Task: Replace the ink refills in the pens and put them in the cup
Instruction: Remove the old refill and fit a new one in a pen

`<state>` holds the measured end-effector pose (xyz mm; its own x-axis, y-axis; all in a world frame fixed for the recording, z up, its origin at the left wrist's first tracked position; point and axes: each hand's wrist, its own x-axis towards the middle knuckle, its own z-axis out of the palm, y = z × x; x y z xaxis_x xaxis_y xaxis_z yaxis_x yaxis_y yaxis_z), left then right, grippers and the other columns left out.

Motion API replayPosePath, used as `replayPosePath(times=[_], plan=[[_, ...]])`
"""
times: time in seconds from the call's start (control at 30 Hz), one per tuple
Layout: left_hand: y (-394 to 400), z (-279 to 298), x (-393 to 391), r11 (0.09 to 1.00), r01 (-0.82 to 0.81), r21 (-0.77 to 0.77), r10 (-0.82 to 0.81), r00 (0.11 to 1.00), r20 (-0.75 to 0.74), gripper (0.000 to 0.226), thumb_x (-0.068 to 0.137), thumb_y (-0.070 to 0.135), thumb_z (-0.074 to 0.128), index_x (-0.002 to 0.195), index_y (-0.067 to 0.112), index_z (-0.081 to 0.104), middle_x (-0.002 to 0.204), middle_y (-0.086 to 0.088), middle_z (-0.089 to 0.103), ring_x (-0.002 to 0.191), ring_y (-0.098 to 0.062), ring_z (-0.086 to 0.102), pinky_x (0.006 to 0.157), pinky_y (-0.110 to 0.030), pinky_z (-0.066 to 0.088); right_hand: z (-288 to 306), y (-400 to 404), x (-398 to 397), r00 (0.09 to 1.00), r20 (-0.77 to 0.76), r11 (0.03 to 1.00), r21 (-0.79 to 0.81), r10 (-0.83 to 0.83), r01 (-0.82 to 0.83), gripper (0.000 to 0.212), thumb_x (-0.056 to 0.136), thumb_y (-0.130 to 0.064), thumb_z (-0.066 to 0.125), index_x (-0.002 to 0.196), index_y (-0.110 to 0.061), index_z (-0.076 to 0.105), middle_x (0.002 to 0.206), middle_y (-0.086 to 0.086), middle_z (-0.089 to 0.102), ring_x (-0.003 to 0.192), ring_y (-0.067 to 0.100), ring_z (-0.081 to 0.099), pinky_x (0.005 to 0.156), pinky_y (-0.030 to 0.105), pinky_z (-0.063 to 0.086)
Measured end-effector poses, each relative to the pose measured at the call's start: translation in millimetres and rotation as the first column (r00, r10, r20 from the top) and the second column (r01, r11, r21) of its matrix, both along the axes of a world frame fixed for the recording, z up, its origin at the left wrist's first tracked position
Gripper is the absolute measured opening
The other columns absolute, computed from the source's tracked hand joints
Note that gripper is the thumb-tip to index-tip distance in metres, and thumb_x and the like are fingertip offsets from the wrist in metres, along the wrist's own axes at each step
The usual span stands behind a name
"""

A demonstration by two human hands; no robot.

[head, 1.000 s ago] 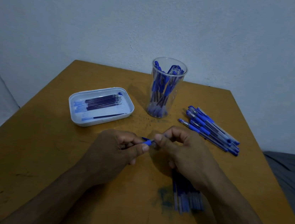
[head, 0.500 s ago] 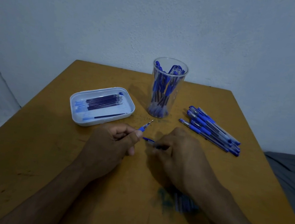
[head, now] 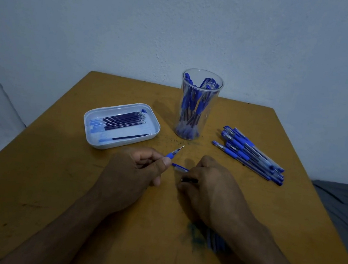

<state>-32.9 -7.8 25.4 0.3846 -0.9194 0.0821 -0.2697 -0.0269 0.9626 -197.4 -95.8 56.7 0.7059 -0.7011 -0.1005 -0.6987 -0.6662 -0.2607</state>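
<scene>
Blue pen front section point(head: 174, 153) with rubber grip and metal tip, pointing up and away toward the cup, pinched in the left hand point(head: 135, 172). Clear pen barrel point(head: 180, 168) with a blue end, lying near-level, gripped in the right hand point(head: 208, 185), just apart from the front section. Tall clear cup point(head: 201, 87) upright at the table's far middle, packed with blue pens. White tray point(head: 91, 131) left of the cup, holding dark ink refills point(head: 124, 119) side by side. Pile of blue pens point(head: 251, 155) lying right of the cup. More blue pens point(head: 214, 240), blurred, under the right forearm.
</scene>
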Motion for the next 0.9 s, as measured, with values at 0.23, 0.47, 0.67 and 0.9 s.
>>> replayPosePath(times=[0.23,0.47,0.67,0.9], plan=[[7.9,2.7,0.1,0.996,0.088,-0.033,-0.085,0.993,0.084,0.021,0.096,0.009,0.062,0.107,0.023,0.072,0.074,-0.001,0.073,0.052,-0.001,0.056,0.053,-0.013,0.044,5.4,-3.5,-7.6,0.794,0.499,0.84,0.543,-0.349,0.028,0.013,0.092,-0.026,0.072,0.104,-0.026,0.078,0.074,-0.01,0.065,0.057,-0.001,0.053,0.052,0.011,0.037],[6.5,2.3,-4.2,0.992,0.125,-0.031,-0.115,0.968,0.225,0.032,0.093,0.033,0.058,0.122,0.048,0.059,0.075,0.005,0.072,0.056,0.001,0.059,0.055,-0.01,0.043,-4.6,4.2,0.8,0.502,0.588,0.631,0.769,-0.634,-0.104,0.014,0.092,-0.022,0.07,0.101,-0.018,0.079,0.054,-0.001,0.057,0.042,0.008,0.04,0.035,0.021,0.029],[5.6,3.5,-7.3,0.994,0.102,-0.047,-0.094,0.984,0.15,0.03,0.088,0.037,0.057,0.118,0.04,0.064,0.07,0.001,0.071,0.053,0.002,0.057,0.053,-0.007,0.041,-7.3,9.2,3.4,0.359,0.609,0.6,0.786,-0.707,-0.151,0.016,0.092,-0.021,0.07,0.103,-0.016,0.08,0.07,0.003,0.07,0.044,0.01,0.043,0.034,0.022,0.031],[6.2,1.0,-7.2,0.996,0.081,-0.022,-0.077,0.986,0.15,0.023,0.094,0.027,0.061,0.115,0.032,0.068,0.069,0.001,0.071,0.051,0.003,0.057,0.053,-0.007,0.04,0.1,-0.5,-1.0,0.234,0.67,0.652,0.741,-0.704,-0.162,0.017,0.1,-0.018,0.057,0.107,-0.004,0.066,0.085,0.002,0.075,0.049,0.012,0.049,0.036,0.024,0.037]])
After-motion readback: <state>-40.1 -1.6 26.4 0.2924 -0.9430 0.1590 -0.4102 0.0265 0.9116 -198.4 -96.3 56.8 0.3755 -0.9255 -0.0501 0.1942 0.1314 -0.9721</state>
